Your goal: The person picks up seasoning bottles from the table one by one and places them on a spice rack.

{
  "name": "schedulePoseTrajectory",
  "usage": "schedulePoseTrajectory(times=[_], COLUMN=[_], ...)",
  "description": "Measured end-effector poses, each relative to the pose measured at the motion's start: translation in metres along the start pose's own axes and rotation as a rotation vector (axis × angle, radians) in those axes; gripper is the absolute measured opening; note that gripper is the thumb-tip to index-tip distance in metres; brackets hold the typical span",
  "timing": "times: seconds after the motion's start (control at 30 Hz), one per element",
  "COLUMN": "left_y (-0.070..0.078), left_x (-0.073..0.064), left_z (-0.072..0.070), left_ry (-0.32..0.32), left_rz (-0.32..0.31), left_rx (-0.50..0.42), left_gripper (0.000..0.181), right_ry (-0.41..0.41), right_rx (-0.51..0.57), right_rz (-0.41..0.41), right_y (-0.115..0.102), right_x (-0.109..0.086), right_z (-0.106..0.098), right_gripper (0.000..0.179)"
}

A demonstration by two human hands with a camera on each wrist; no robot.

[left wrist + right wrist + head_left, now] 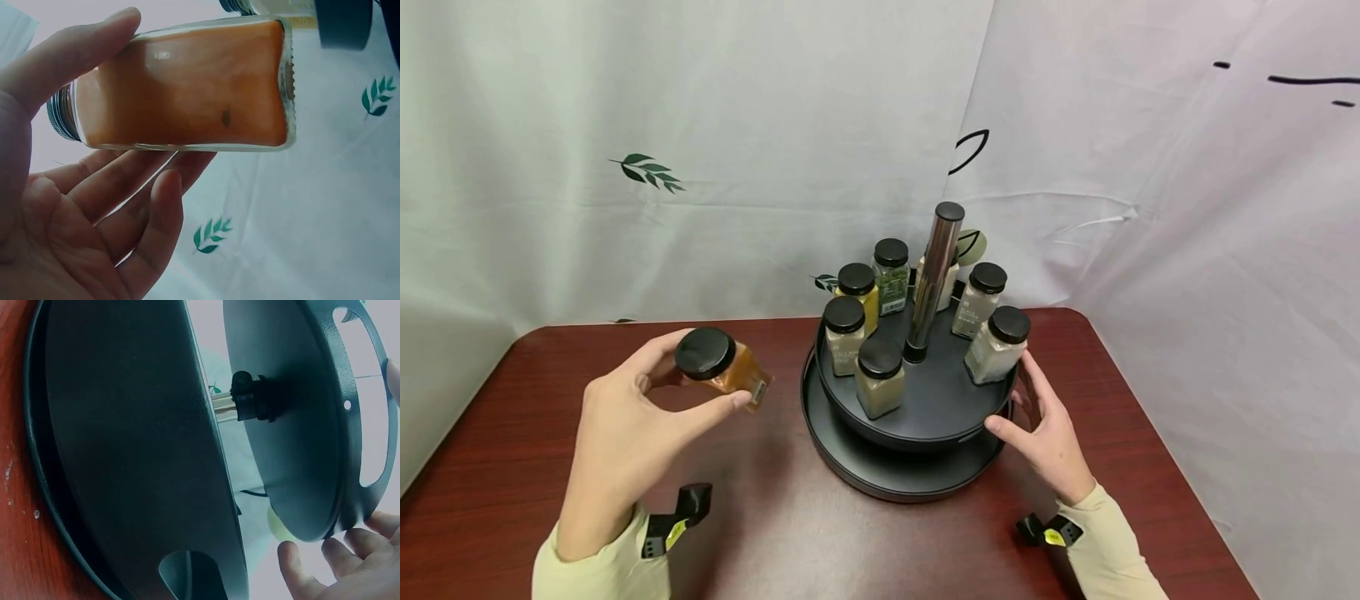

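Note:
My left hand (625, 429) holds a spice jar (737, 371) in the air, left of a black two-tier rack (942, 404). The jar is square glass with a black lid and orange-brown powder inside. It is pinched between thumb and fingers, tilted in the head view; in the left wrist view the glass jar (181, 87) lies sideways across the fingers. At the rack's right side my right hand (1052, 442) grips the upper tier's rim, thumb at the front. The right wrist view shows fingertips (344, 556) at that slotted rim (347, 444).
Several black-lidded spice jars stand on the upper tier, among them a green one (891, 279) and a yellow one (868, 304). A metal post (936, 279) rises from its middle. Below is the wider lower tier (895, 483), on a reddish-brown table (820, 550). White curtains (760, 167) hang behind.

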State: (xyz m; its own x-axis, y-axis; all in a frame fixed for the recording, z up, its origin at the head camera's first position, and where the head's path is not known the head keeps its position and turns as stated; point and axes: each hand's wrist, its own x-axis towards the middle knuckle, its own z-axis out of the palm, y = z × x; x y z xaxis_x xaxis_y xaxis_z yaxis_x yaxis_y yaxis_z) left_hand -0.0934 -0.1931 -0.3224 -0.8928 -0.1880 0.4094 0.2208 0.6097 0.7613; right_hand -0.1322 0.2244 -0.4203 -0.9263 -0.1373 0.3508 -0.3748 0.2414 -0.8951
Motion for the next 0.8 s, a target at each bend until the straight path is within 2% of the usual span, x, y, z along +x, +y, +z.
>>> schedulePoseTrajectory(times=[0.23,0.43,0.8], left_y=[0.013,0.025,0.051], left_x=[-0.002,-0.002,0.004], left_z=[0.003,0.006,0.017], left_ry=[0.023,0.02,-0.026], left_rz=[0.038,0.115,0.252], left_rx=[-0.02,-0.033,-0.146], left_gripper=[0.064,0.066,0.066], right_ry=[0.013,0.018,0.021], right_rx=[0.004,0.002,0.006], right_rz=[-0.004,0.002,0.009], right_y=[-0.001,0.0,-0.001], right_x=[0.0,0.0,-0.001], right_z=[0.002,0.002,0.004], right_gripper=[0.096,0.096,0.096])
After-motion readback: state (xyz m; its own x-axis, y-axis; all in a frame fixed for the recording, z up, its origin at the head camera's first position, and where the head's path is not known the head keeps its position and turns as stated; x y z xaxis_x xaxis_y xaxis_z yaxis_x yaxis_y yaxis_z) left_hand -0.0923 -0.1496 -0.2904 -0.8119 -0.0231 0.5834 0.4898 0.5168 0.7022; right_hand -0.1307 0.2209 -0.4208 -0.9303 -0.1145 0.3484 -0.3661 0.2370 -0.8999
